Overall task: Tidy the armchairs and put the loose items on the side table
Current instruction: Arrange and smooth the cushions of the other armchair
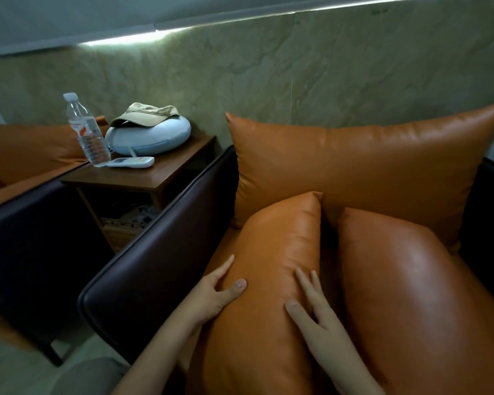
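Two small orange leather cushions lie on the seat of a dark armchair (160, 252). The left cushion (277, 252) is between my hands. My left hand (217, 292) holds its left side, thumb on top and fingers underneath. My right hand (311, 306) rests on its right side with straight fingers. The right cushion (411, 295) lies beside it. A large orange back cushion (354, 166) stands upright behind both. On the wooden side table (166, 178) are a water bottle (87, 132), a white remote (131, 162) and a pale neck pillow (151, 138) with a beige cap (147, 114) on top.
A second armchair (26, 201) with orange cushions stands left of the side table. A marble wall runs behind everything. The table's lower shelf (126, 220) holds some papers. A strip of floor shows at the bottom left.
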Available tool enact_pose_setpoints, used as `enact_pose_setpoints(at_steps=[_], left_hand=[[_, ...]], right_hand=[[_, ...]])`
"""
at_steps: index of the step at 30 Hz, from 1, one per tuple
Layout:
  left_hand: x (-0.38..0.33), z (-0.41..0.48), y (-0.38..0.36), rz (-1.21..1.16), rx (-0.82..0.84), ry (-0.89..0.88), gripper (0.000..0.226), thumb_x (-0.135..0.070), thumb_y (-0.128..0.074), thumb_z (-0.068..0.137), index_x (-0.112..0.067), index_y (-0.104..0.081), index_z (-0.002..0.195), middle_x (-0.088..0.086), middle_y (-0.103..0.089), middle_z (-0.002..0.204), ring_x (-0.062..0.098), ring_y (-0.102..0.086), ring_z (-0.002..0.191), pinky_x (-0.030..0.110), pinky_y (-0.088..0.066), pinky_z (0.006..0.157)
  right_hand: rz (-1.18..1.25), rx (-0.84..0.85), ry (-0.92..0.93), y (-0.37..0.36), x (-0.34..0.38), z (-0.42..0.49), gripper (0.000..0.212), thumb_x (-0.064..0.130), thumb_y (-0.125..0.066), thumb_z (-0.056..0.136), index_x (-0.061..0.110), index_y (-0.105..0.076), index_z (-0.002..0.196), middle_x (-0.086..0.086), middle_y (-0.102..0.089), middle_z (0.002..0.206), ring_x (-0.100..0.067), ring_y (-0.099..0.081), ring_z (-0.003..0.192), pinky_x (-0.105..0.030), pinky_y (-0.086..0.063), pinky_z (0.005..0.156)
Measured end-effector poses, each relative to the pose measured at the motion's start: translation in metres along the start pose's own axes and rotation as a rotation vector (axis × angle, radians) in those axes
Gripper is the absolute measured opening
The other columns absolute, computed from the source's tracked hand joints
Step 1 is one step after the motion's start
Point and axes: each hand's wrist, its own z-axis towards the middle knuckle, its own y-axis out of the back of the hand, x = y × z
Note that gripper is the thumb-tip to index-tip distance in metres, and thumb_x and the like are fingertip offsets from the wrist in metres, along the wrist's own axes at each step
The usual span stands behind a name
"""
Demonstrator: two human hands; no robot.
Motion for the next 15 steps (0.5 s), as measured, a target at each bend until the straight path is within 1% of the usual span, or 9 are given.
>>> enact_pose_setpoints(at_steps=[3,4,6,7,8,9,11,13,15], left_hand=[[0.013,-0.008,0.015,-0.029,-0.066,-0.008,0.078,-0.061,-0.062,0.084,-0.047,-0.025,0.151,-0.004,-0.027,0.162,0.016,-0.034,0.142,0.035,-0.034,0.112],[0.017,-0.013,0.019,-0.024,-0.090,-0.031,0.075,-0.058,-0.062,0.086,-0.045,-0.028,0.151,-0.005,-0.029,0.160,0.010,-0.036,0.138,0.029,-0.036,0.108],[0.021,-0.023,0.026,-0.018,-0.119,-0.076,0.069,-0.053,-0.061,0.087,-0.045,-0.031,0.149,-0.008,-0.034,0.158,-0.002,-0.041,0.126,0.011,-0.040,0.095],[0.023,-0.029,0.028,-0.016,-0.122,-0.095,0.065,-0.053,-0.059,0.087,-0.047,-0.033,0.146,-0.009,-0.035,0.157,-0.006,-0.044,0.123,0.008,-0.043,0.092],[0.025,-0.035,0.028,-0.018,-0.127,-0.114,0.058,-0.054,-0.058,0.087,-0.051,-0.037,0.141,-0.012,-0.037,0.156,-0.005,-0.046,0.126,0.011,-0.044,0.097],[0.027,-0.042,0.027,-0.025,-0.136,-0.120,0.051,-0.057,-0.058,0.087,-0.056,-0.041,0.135,-0.015,-0.038,0.154,-0.001,-0.045,0.132,0.018,-0.043,0.106],[0.029,-0.059,0.023,-0.039,-0.177,-0.112,0.048,-0.067,-0.059,0.081,-0.062,-0.047,0.127,-0.022,-0.038,0.151,0.001,-0.040,0.138,0.031,-0.035,0.117],[0.031,-0.076,0.017,-0.098,-0.228,-0.130,0.056,-0.079,-0.065,0.070,-0.068,-0.050,0.123,-0.034,-0.035,0.145,-0.014,-0.035,0.133,0.026,-0.033,0.115],[0.028,-0.098,0.012,-0.164,-0.266,-0.117,0.062,-0.080,-0.068,0.060,-0.072,-0.051,0.120,-0.047,-0.033,0.137,-0.029,-0.031,0.122,0.015,-0.034,0.103]], right_hand=[[-0.058,0.025,0.096,-0.020,0.004,0.006,0.067,0.072,-0.051,0.081,0.070,-0.021,0.140,0.044,0.014,0.153,0.001,0.021,0.145,-0.048,0.000,0.123],[-0.074,0.038,0.114,-0.024,0.005,0.010,0.064,0.073,-0.051,0.082,0.070,-0.021,0.140,0.046,0.015,0.151,0.004,0.024,0.143,-0.047,0.002,0.123],[-0.116,0.048,0.145,-0.031,0.006,0.018,0.058,0.075,-0.049,0.085,0.073,-0.022,0.137,0.053,0.014,0.146,0.006,0.027,0.142,-0.047,0.004,0.123],[-0.141,0.048,0.156,-0.034,0.008,0.023,0.055,0.077,-0.048,0.086,0.076,-0.022,0.134,0.055,0.013,0.144,0.007,0.028,0.142,-0.047,0.005,0.123],[-0.159,0.053,0.179,-0.037,0.009,0.027,0.052,0.079,-0.046,0.085,0.080,-0.022,0.131,0.057,0.013,0.143,0.007,0.028,0.142,-0.048,0.006,0.123],[-0.169,0.067,0.194,-0.041,0.011,0.030,0.051,0.082,-0.044,0.083,0.083,-0.020,0.129,0.057,0.012,0.143,0.008,0.028,0.143,-0.048,0.008,0.123],[-0.211,0.078,0.249,-0.047,0.015,0.036,0.053,0.081,-0.039,0.079,0.085,-0.019,0.127,0.054,0.012,0.147,0.009,0.029,0.143,-0.048,0.011,0.123],[-0.217,0.121,0.285,-0.052,0.017,0.043,0.053,0.079,-0.038,0.080,0.080,-0.022,0.131,0.048,0.010,0.152,0.011,0.029,0.142,-0.045,0.014,0.123],[-0.244,0.154,0.318,-0.059,0.026,0.049,0.058,0.078,-0.039,0.082,0.071,-0.025,0.137,0.042,0.009,0.156,0.012,0.027,0.142,-0.041,0.015,0.122]])
